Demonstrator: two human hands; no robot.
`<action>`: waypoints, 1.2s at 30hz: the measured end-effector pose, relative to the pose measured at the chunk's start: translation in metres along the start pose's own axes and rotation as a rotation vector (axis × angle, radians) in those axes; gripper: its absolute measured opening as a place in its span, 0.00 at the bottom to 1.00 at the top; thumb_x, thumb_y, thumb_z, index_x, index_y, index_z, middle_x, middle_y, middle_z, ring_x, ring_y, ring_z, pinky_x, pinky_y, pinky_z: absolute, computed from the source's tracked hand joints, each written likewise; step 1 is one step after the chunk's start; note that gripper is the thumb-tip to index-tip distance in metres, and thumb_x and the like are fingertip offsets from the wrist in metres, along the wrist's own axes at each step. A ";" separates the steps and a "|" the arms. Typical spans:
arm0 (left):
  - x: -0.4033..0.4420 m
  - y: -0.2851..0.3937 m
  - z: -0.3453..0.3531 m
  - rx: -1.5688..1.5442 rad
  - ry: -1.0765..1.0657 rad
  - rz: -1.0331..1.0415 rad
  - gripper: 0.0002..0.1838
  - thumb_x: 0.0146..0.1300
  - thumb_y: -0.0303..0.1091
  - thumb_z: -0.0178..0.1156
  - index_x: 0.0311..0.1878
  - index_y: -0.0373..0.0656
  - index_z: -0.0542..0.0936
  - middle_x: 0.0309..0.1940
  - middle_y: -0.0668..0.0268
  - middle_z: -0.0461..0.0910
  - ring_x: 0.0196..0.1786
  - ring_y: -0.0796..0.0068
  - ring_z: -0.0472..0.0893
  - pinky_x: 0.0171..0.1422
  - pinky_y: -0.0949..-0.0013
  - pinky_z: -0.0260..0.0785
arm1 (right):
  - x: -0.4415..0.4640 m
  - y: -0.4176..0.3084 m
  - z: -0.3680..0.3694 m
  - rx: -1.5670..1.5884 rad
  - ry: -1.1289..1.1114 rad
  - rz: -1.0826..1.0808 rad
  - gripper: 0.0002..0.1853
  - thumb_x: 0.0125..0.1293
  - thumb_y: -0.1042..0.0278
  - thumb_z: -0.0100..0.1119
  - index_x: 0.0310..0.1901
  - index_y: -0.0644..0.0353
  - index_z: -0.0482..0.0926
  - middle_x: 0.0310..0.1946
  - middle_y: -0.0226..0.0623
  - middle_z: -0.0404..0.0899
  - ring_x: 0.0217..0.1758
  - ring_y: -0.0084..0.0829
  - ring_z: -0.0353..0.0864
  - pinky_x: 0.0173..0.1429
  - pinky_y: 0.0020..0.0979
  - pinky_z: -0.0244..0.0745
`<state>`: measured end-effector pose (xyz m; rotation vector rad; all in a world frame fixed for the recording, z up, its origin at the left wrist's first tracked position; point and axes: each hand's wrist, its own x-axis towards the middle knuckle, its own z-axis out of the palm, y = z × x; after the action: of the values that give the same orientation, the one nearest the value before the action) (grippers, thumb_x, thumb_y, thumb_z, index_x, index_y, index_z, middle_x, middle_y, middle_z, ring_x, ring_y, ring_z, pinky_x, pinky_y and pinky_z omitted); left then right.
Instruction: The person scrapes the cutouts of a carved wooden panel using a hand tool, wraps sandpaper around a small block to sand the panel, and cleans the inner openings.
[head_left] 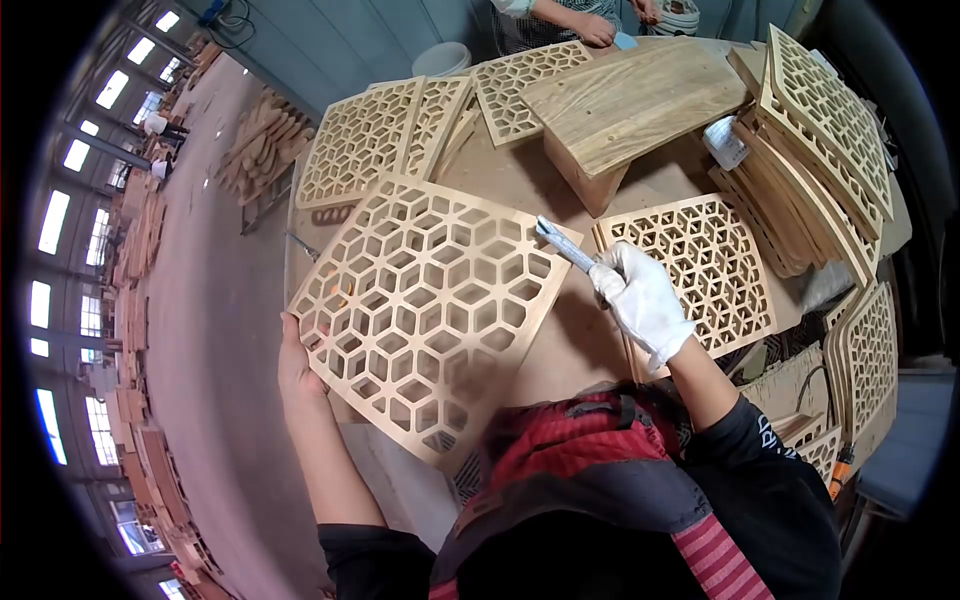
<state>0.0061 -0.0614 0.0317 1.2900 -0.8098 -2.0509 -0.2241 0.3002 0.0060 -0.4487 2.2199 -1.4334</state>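
Lattice panel (428, 303) in your left hand (299, 362); slim grey strip (566, 244) in your right hand (642, 300).
Your bare left hand grips the lattice panel at its left edge, over the tabletop (572, 352). Your gloved right hand pinches the slim grey strip; its tip overlaps the panel's right-hand corner, but contact cannot be determined. A second cut-out panel (762, 283) lies beside your right hand; a wooden bench-shaped piece (640, 98) stands beyond it.
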 end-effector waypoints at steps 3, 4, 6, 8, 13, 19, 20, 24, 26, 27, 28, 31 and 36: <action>0.002 -0.009 0.003 -0.011 0.010 -0.034 0.27 0.74 0.54 0.50 0.61 0.38 0.71 0.43 0.55 0.79 0.33 0.71 0.81 0.37 0.61 0.85 | 0.002 0.000 0.000 0.023 0.009 0.000 0.11 0.67 0.63 0.59 0.37 0.64 0.77 0.27 0.40 0.80 0.31 0.30 0.78 0.41 0.32 0.75; 0.006 -0.012 0.000 -0.014 -0.002 -0.044 0.27 0.74 0.54 0.50 0.61 0.38 0.70 0.44 0.55 0.79 0.33 0.70 0.81 0.37 0.60 0.85 | 0.002 -0.002 -0.001 0.047 -0.002 0.021 0.11 0.67 0.64 0.58 0.36 0.64 0.77 0.27 0.39 0.80 0.31 0.29 0.77 0.40 0.32 0.75; 0.005 -0.017 0.006 -0.004 0.004 -0.029 0.27 0.74 0.53 0.50 0.61 0.38 0.70 0.45 0.55 0.79 0.33 0.69 0.81 0.35 0.59 0.85 | 0.001 -0.005 -0.002 0.095 -0.024 0.061 0.11 0.67 0.64 0.58 0.35 0.64 0.77 0.26 0.38 0.80 0.30 0.28 0.77 0.40 0.32 0.74; 0.005 -0.021 0.007 -0.036 0.018 -0.050 0.26 0.74 0.53 0.50 0.61 0.39 0.70 0.45 0.55 0.80 0.32 0.68 0.81 0.35 0.58 0.85 | 0.004 0.004 0.001 0.089 -0.013 0.039 0.10 0.67 0.65 0.58 0.34 0.64 0.77 0.26 0.38 0.80 0.30 0.27 0.77 0.39 0.31 0.74; 0.020 -0.032 0.002 -0.011 -0.024 0.028 0.25 0.73 0.53 0.51 0.59 0.39 0.72 0.41 0.56 0.80 0.29 0.69 0.81 0.31 0.62 0.84 | 0.005 0.010 0.004 0.082 -0.001 0.025 0.09 0.67 0.66 0.58 0.33 0.63 0.77 0.25 0.37 0.79 0.30 0.26 0.77 0.38 0.30 0.74; 0.042 -0.064 -0.013 0.169 -0.115 0.143 0.21 0.77 0.51 0.43 0.57 0.44 0.72 0.39 0.62 0.80 0.31 0.71 0.81 0.32 0.68 0.80 | 0.004 0.022 0.001 0.044 -0.008 0.041 0.11 0.67 0.64 0.58 0.33 0.64 0.76 0.25 0.39 0.79 0.30 0.29 0.78 0.38 0.32 0.74; 0.038 -0.069 -0.006 0.172 -0.091 0.139 0.21 0.77 0.51 0.44 0.56 0.44 0.72 0.39 0.62 0.80 0.30 0.71 0.81 0.33 0.67 0.80 | 0.003 0.022 0.001 0.035 -0.011 0.059 0.11 0.67 0.64 0.58 0.33 0.64 0.76 0.26 0.40 0.79 0.30 0.30 0.78 0.39 0.33 0.74; 0.068 -0.093 -0.031 0.238 -0.203 0.102 0.23 0.76 0.55 0.44 0.51 0.45 0.74 0.32 0.66 0.76 0.31 0.70 0.80 0.35 0.64 0.82 | -0.001 0.026 0.005 -0.008 -0.027 0.038 0.08 0.67 0.68 0.54 0.33 0.62 0.76 0.23 0.33 0.76 0.26 0.24 0.73 0.33 0.28 0.72; 0.075 -0.096 -0.030 0.289 -0.126 0.012 0.22 0.76 0.54 0.45 0.49 0.44 0.75 0.33 0.66 0.78 0.32 0.72 0.81 0.35 0.67 0.81 | 0.000 0.045 0.012 0.008 -0.029 -0.013 0.07 0.67 0.69 0.54 0.33 0.61 0.75 0.21 0.28 0.74 0.22 0.20 0.71 0.29 0.25 0.70; 0.073 -0.098 -0.024 0.320 -0.060 -0.010 0.22 0.76 0.53 0.46 0.51 0.42 0.76 0.35 0.63 0.81 0.32 0.73 0.83 0.34 0.69 0.80 | -0.002 0.038 0.011 -0.004 -0.049 0.073 0.11 0.64 0.64 0.58 0.34 0.65 0.78 0.29 0.47 0.81 0.34 0.38 0.80 0.43 0.36 0.75; 0.081 -0.098 -0.029 0.385 -0.063 -0.020 0.22 0.76 0.51 0.47 0.53 0.41 0.76 0.39 0.63 0.82 0.35 0.72 0.84 0.36 0.69 0.81 | -0.002 0.037 0.012 -0.001 -0.054 0.070 0.11 0.64 0.63 0.58 0.34 0.65 0.78 0.29 0.47 0.81 0.34 0.39 0.80 0.43 0.36 0.75; 0.095 -0.091 -0.039 0.457 -0.101 -0.129 0.22 0.76 0.49 0.47 0.56 0.40 0.76 0.41 0.61 0.82 0.37 0.72 0.84 0.38 0.68 0.81 | -0.005 0.040 0.017 -0.012 -0.062 0.026 0.11 0.64 0.63 0.58 0.34 0.65 0.78 0.29 0.48 0.81 0.35 0.38 0.81 0.44 0.36 0.76; 0.043 -0.103 0.003 0.843 0.114 0.316 0.27 0.62 0.35 0.62 0.62 0.36 0.66 0.38 0.65 0.79 0.40 0.75 0.81 0.41 0.71 0.74 | -0.008 0.041 0.025 0.087 -0.215 0.122 0.10 0.66 0.63 0.59 0.41 0.62 0.78 0.30 0.42 0.82 0.34 0.33 0.81 0.44 0.33 0.76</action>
<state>-0.0280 -0.0262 -0.0688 1.5350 -1.8016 -1.3898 -0.2043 0.3016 -0.0386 -0.4102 1.9728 -1.3449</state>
